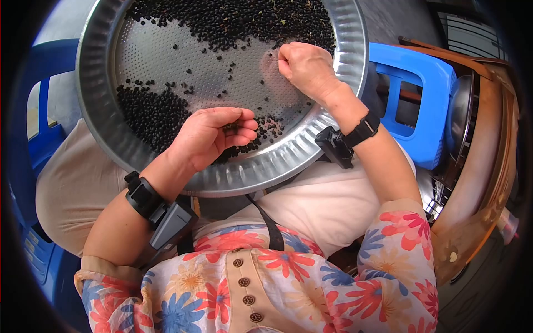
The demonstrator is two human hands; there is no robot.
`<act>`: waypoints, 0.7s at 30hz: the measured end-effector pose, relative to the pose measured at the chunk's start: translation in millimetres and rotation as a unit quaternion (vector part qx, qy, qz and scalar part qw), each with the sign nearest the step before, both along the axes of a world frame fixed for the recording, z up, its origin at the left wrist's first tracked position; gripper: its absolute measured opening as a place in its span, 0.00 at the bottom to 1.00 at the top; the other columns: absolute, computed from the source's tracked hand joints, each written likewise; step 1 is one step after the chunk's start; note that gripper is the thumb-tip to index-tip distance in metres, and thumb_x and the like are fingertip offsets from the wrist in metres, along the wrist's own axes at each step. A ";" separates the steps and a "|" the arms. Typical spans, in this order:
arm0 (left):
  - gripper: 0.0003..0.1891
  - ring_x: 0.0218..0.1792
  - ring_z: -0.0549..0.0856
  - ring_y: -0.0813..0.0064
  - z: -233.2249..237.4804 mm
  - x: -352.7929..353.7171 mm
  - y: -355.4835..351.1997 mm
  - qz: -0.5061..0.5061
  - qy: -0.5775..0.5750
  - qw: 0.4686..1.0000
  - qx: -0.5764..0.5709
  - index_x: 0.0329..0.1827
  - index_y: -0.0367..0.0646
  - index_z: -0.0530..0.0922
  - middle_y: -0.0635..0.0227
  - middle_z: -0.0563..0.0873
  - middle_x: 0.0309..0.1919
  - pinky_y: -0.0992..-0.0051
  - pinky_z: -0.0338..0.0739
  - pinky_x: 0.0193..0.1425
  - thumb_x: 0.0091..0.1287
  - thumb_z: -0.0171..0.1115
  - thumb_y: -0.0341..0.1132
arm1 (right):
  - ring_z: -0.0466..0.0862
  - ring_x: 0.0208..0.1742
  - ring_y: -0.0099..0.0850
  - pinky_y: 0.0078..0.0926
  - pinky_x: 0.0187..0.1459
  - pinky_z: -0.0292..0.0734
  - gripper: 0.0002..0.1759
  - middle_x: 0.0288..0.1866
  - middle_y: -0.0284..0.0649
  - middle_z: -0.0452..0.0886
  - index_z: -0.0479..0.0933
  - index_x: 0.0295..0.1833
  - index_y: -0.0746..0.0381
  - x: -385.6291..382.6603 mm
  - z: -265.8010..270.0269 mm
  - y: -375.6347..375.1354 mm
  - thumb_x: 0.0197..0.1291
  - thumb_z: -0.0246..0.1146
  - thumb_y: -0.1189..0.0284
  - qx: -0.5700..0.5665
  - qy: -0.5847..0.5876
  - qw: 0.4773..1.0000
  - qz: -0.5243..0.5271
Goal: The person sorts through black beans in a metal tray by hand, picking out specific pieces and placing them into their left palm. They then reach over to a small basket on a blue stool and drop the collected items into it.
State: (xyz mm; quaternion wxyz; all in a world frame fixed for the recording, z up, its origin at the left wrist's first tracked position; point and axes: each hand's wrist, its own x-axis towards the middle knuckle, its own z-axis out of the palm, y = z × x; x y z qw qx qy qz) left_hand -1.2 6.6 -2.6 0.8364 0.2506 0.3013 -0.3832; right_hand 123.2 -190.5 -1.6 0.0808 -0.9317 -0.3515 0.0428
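Blue plastic is caught at the far left, where a stool is half hidden under a wide perforated metal tray that is rested on the lap. Just inside the near-left rim, black seeds are heaped against the tray wall, and a larger spread is seen along the far edge. Now the left hand: it is cupped palm-up over the near rim, fingers curled in, and a few of the seeds are held in the hollow. A black wrist unit is strapped to that forearm. Across the bare middle, the right hand is pressed down on the tray floor with fingers tucked under; whether anything is pinched cannot be told. A 2nd blue stool is set beside the tray at the right.
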 end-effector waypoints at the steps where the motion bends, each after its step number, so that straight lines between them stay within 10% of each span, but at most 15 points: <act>1: 0.11 0.34 0.84 0.70 0.2 0.2 0.6 0.001 -0.001 1.000 -0.001 0.44 0.29 0.75 0.57 0.82 0.35 0.77 0.81 0.39 0.68 0.49 0.30 | 0.79 0.29 0.38 0.34 0.32 0.74 0.05 0.25 0.39 0.77 0.76 0.28 0.60 -0.3 -0.2 -1.1 0.51 0.59 0.71 -0.002 0.014 1.000 -0.015; 21: 0.12 0.35 0.83 0.70 -3.8 1.1 -2.5 -0.013 -0.004 1.000 0.004 0.44 0.31 0.76 0.58 0.82 0.36 0.77 0.80 0.39 0.68 0.49 0.32 | 0.79 0.31 0.38 0.36 0.34 0.73 0.06 0.25 0.40 0.77 0.74 0.27 0.61 -26.7 4.6 -16.9 0.52 0.58 0.69 0.013 0.093 0.994 -0.059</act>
